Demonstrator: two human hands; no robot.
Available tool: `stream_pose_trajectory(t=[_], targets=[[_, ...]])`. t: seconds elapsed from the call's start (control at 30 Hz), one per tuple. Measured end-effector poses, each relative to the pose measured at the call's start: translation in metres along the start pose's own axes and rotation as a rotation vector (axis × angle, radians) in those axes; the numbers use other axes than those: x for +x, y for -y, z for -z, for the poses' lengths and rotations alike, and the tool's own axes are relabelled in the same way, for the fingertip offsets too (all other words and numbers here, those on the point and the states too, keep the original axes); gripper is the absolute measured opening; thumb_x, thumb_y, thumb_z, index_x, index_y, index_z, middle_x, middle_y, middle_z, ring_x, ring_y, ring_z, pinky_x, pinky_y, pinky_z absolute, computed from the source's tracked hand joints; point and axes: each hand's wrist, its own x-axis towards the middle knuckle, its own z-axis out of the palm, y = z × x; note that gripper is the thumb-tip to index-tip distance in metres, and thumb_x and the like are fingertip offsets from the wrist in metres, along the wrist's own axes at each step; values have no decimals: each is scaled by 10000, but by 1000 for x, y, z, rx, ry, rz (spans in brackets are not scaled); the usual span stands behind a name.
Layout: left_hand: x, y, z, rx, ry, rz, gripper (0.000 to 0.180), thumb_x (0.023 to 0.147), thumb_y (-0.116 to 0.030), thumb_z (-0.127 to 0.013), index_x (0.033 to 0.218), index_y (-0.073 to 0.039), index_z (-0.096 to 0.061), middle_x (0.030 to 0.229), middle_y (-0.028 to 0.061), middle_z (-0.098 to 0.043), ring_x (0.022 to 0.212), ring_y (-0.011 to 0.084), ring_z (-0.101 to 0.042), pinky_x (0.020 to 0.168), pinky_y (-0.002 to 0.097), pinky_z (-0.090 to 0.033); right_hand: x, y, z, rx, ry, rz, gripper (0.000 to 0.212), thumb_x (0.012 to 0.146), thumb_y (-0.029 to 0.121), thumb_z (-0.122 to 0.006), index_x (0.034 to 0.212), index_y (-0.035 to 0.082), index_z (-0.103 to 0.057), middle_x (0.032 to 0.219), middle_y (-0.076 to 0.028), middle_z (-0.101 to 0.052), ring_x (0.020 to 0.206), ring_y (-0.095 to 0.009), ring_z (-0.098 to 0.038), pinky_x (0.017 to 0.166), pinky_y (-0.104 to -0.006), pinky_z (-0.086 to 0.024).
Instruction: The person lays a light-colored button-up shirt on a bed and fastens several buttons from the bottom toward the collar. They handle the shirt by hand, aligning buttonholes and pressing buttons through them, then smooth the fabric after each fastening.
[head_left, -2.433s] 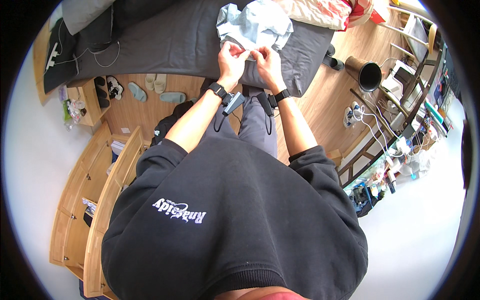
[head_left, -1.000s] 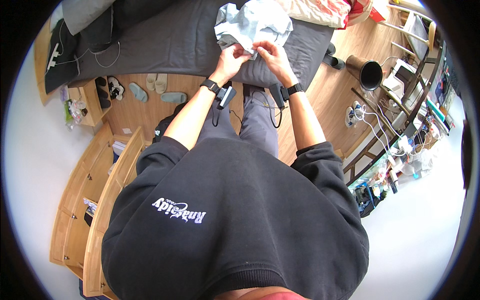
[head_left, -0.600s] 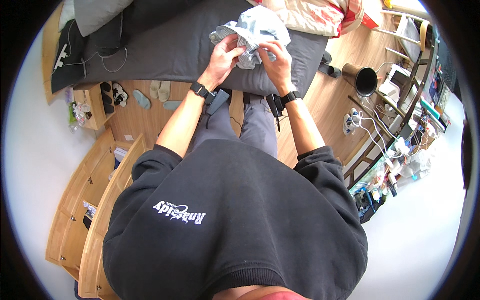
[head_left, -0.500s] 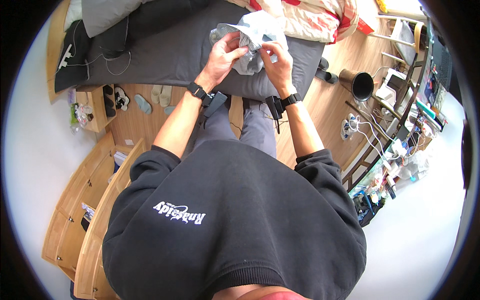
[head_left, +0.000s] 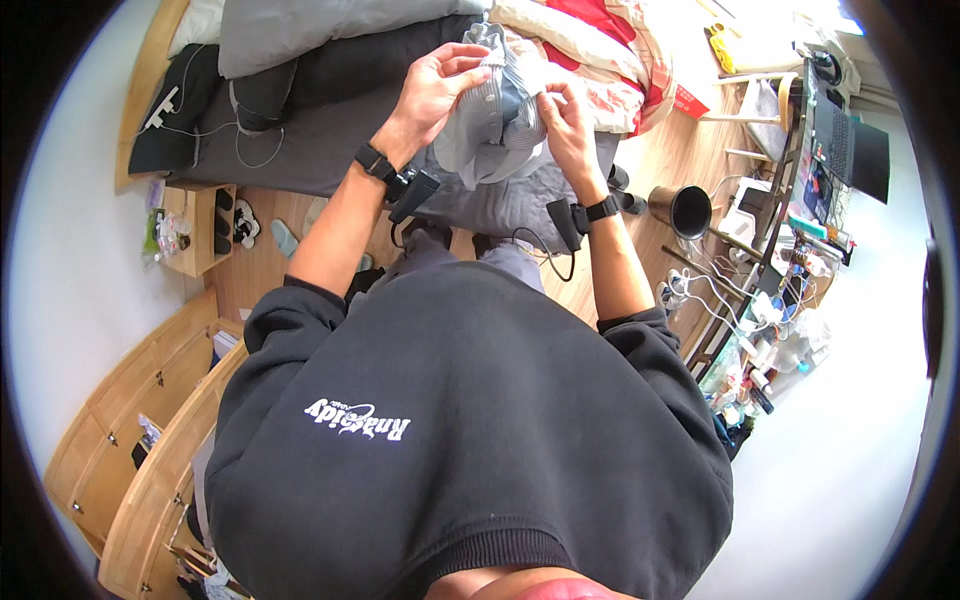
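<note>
A light grey-blue striped shirt [head_left: 478,140] with small buttons hangs bunched between my two hands over the bed's edge. My left hand [head_left: 432,92] pinches the cloth at its upper left, thumb and fingers closed together. At the shirt's right side, my right hand [head_left: 570,128] grips the fabric between thumb and fingertips. A darker blue-grey patch shows in the opening between the hands. The lower folds hang in front of the dark grey bed sheet [head_left: 330,165].
Behind the shirt lies a red and cream quilt [head_left: 600,60]; a grey pillow [head_left: 290,35] is at the left. A dark bin [head_left: 682,211] stands on the wooden floor, right. Beyond it is a cluttered desk with cables [head_left: 765,310]. Open wooden cabinet doors [head_left: 165,480] stand lower left.
Both hands have moved slightly apart and the shirt now hangs more spread out, with its buttons showing. The view has shifted a little.
</note>
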Motion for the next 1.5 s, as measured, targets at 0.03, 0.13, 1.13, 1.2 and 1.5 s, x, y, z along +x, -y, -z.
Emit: stream_pose_trajectory(t=[0.03, 0.13, 1.13, 1.2, 1.5], targets=[[-1, -5, -2, -24, 31, -7, 346, 948, 32, -678, 1284, 4, -598, 1197, 104, -690, 1079, 157, -670, 940, 283, -563, -3, 4, -2, 180, 24, 5, 198, 1063, 149, -592, 1243, 69, -569, 962, 0, -675, 837, -36, -580, 740, -203, -466], [-6, -13, -6, -141, 108, -19, 425, 909, 110, -656, 1313, 12, -566, 1229, 141, -664, 1109, 195, -655, 977, 305, -547, -5, 14, -9, 322, 52, 9, 249, 1043, 120, -618, 1279, 56, -574, 1022, -9, -699, 869, -46, -604, 760, -208, -478], [-32, -30, 3, -347, 112, 82, 455, 946, 101, -604, 1373, -2, -482, 1231, 185, -629, 1088, 242, -666, 975, 328, -564, -31, 38, -6, 193, 227, -159, 220, 978, 127, -711, 1174, 37, -669, 1012, -12, -720, 897, -74, -628, 811, -239, -492], [-36, -27, 1, -354, 115, 86, 451, 937, 111, -603, 1361, 8, -487, 1218, 182, -628, 1068, 242, -668, 958, 328, -567, -31, 39, -14, 167, 176, -102, 200, 965, 116, -724, 1142, 42, -666, 1005, -8, -719, 901, -73, -632, 814, -238, -496], [-45, -20, -13, -348, 101, 42, 455, 906, 144, -605, 1331, 12, -513, 1214, 168, -625, 1089, 240, -654, 955, 341, -557, -34, 27, -51, 139, -37, 141, 114, 950, 61, -731, 1038, 33, -663, 964, -10, -694, 882, -71, -640, 818, -223, -514]])
